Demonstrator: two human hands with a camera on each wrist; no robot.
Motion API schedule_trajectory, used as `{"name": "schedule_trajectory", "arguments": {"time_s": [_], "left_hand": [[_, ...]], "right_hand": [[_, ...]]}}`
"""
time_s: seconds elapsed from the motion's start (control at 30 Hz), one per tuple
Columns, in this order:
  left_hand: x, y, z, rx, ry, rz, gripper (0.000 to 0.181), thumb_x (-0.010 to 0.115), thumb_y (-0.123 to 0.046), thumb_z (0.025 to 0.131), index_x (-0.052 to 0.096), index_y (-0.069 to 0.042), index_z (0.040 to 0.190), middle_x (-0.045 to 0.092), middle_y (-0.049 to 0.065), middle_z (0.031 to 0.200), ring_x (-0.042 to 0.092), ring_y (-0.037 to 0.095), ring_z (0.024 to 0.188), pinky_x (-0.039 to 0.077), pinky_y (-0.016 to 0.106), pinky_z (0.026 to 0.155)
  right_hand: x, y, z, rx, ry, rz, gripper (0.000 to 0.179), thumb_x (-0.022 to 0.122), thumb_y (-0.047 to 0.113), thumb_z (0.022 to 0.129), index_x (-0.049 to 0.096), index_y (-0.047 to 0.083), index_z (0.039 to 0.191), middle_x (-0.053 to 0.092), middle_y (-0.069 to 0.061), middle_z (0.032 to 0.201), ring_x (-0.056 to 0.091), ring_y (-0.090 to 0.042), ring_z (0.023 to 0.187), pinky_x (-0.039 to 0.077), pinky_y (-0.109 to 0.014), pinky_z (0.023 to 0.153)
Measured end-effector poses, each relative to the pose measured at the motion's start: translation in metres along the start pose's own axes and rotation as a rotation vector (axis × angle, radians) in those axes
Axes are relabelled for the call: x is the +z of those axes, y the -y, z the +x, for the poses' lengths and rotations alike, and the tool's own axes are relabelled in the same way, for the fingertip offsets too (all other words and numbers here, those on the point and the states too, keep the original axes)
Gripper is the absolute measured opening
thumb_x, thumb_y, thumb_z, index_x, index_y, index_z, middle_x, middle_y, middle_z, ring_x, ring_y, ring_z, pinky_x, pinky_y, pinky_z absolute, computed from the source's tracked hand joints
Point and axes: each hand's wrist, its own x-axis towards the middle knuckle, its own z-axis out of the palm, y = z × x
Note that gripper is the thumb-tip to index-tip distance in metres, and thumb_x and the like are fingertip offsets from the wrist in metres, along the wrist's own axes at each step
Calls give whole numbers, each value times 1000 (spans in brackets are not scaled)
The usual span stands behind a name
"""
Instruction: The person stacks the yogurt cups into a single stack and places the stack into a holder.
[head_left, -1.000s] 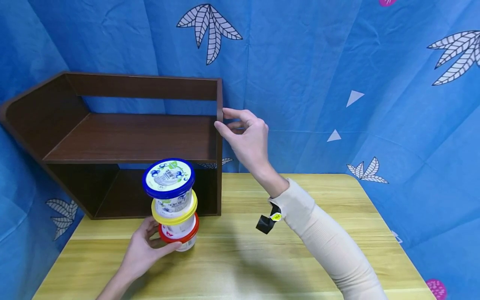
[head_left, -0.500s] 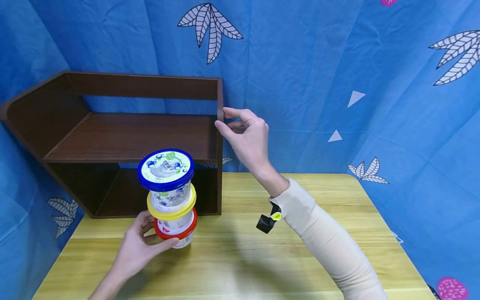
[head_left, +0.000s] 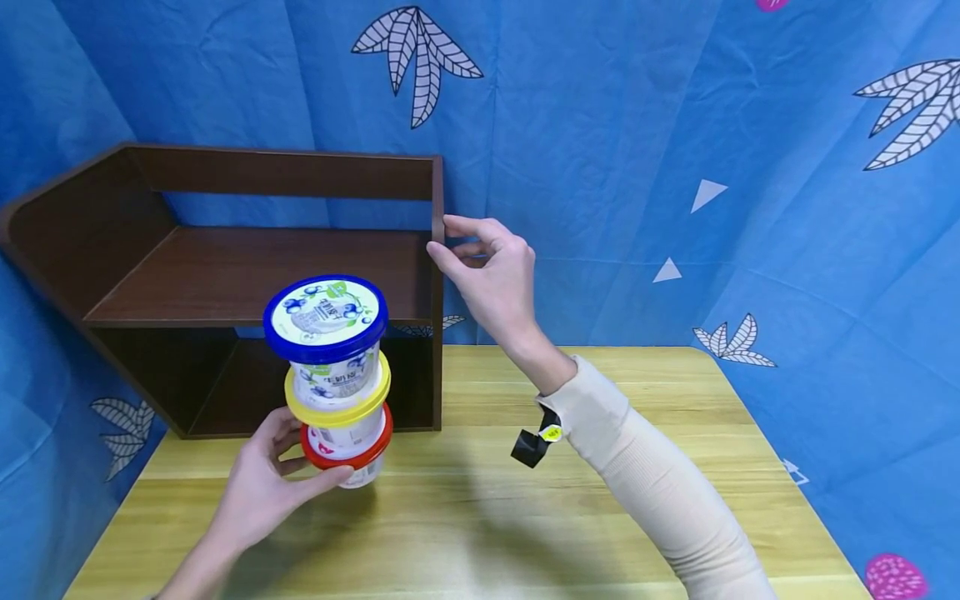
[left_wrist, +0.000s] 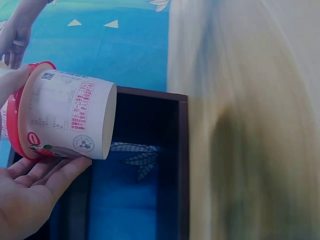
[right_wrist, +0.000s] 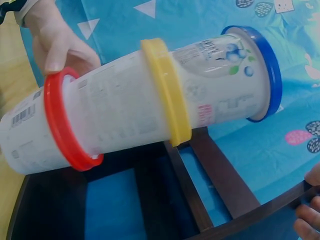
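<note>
My left hand (head_left: 258,492) grips the lowest of three stacked round tubs around its red lid (head_left: 371,452), thumb on the near side and fingers at the left. Above it sits a tub with a yellow lid (head_left: 337,412), and on top one with a blue-rimmed lid (head_left: 326,321) printed with blueberries. The stack leans slightly left in front of the dark brown two-tier shelf (head_left: 285,271). In the left wrist view, the bottom tub (left_wrist: 70,115) hangs above the tabletop. My right hand (head_left: 498,279) pinches the front edge of the shelf's right side panel (head_left: 437,333) between thumb and fingers.
The shelf stands at the back left of a light wooden table (head_left: 600,500). Behind and beside it hangs a blue patterned curtain (head_left: 600,125). A small black device (head_left: 532,446) is strapped at the right wrist.
My left hand has raised the tub stack and shifted it a little left, so the blue lid now overlaps the middle board. The right hand keeps its hold on the shelf.
</note>
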Motion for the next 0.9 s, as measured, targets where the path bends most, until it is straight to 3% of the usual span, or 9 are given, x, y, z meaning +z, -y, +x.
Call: {"name": "schedule_trajectory", "arguments": {"time_s": [0.2,0.33,0.77,0.9], "left_hand": [[-9,-10,1,22,-15,17,75,92,-24,83,49,-13,144,65,12,139,63,4,113,60,17,84],[-15,-19,0,42,-34,22,74,92,-24,83,49,-12,143,65,11,137,60,-7,108,59,16,83],[-32,-36,7,154,-84,68,73,93,-16,80,53,-9,140,68,11,129,64,-12,101,59,13,81],[-39,-41,11,182,-91,71,75,94,-12,79,53,-11,142,66,-4,127,63,-12,104,58,10,82]], "right_hand": [[-1,0,1,-1,-1,-10,33,83,14,92,77,2,121,78,-13,120,78,-25,91,67,-37,87],[-1,0,1,-1,0,-6,33,83,14,91,77,2,121,78,-14,119,78,-25,91,67,-39,87],[-1,0,0,1,0,-9,33,84,14,91,77,3,122,78,-13,118,78,-25,90,67,-38,87],[-1,0,0,1,1,-1,33,84,14,91,77,3,122,78,-13,118,78,-25,90,67,-37,86]]}}
